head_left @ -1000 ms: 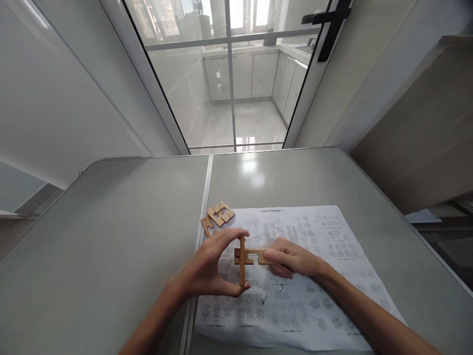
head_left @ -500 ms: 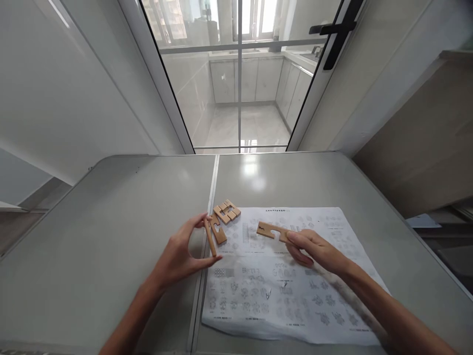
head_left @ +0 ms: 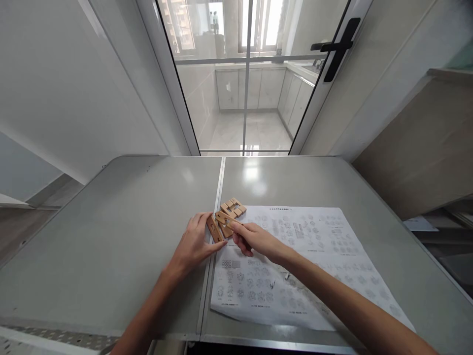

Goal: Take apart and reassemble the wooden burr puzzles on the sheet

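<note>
My left hand (head_left: 195,241) grips a flat wooden puzzle piece (head_left: 214,229) by its two ends, between thumb and fingers, with its broad face turned toward the right. Pinched in my right hand (head_left: 249,236) is a notched wooden puzzle piece (head_left: 222,217), its free end close to the left hand's piece; whether the two touch I cannot tell. Beneath it lies another wooden piece (head_left: 228,233), partly covered. Just behind, several notched wooden pieces (head_left: 236,206) lie together in a block at the corner of the paper.
A large printed sheet (head_left: 295,256) with small puzzle diagrams lies on the grey table (head_left: 155,197), under my right forearm. A metal seam (head_left: 218,192) divides the tabletop. Beyond the far edge stands a glazed door (head_left: 244,98) with a black handle (head_left: 338,47).
My right hand has moved left, bringing its piece from over the paper to beside my left hand. The left hand's piece has turned to show its broad face. The camera view has shifted slightly.
</note>
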Tool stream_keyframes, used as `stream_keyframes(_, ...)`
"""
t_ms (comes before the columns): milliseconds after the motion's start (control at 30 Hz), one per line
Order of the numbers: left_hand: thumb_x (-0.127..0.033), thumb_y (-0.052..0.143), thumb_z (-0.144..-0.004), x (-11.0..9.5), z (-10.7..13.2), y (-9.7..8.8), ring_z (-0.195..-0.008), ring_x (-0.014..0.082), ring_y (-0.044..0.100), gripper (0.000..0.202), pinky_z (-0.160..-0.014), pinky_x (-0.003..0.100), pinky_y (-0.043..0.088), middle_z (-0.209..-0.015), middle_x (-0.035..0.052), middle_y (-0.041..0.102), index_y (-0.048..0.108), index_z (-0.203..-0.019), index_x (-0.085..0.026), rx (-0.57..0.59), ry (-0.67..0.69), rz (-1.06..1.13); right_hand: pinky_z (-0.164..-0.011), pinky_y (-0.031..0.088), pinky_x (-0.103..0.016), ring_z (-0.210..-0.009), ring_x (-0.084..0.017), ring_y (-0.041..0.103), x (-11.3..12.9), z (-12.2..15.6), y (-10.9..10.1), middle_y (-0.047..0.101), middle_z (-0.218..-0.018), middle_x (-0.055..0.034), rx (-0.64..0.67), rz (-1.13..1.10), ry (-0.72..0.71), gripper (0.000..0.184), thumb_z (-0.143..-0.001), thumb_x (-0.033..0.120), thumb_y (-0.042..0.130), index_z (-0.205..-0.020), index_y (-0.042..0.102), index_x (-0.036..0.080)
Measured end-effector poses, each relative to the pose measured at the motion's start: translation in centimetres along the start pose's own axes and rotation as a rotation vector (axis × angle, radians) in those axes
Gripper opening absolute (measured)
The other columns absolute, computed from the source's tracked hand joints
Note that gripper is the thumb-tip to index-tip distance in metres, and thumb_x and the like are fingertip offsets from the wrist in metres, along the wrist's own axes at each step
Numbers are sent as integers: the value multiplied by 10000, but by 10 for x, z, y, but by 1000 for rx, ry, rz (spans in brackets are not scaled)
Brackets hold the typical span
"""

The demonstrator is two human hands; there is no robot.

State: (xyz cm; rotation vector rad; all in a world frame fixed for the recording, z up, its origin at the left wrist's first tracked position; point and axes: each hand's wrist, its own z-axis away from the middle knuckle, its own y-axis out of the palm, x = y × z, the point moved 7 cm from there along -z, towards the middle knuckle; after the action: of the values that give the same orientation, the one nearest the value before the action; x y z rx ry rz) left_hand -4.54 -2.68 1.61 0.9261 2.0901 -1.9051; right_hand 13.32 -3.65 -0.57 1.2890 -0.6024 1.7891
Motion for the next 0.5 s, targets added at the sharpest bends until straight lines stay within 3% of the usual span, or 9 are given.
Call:
stream_keyframes(300, -479, 842, -820, 1, 2, 5, -1185, 332, 645, 589, -1056, 496, 560, -1273, 124, 655, 636, -1284, -182, -22, 13, -22, -452, 343, -234, -415, -89, 436, -12, -21, 16, 482, -500, 63, -37, -190, 61, 557, -1115, 587, 500, -727, 568, 195)
stream_keyframes(500, -444, 812, -861, 6, 3, 10, -1231, 345, 627, 646, -1108, 515, 526, -1317, 139, 670, 601, -1412, -179, -55, 24, -79, -385, 347, -196, -384, -75, 482, -17, -24, 21, 533, -518, 57, -6, -207, 133, 549, -1126, 587, 492, -760, 569, 185)
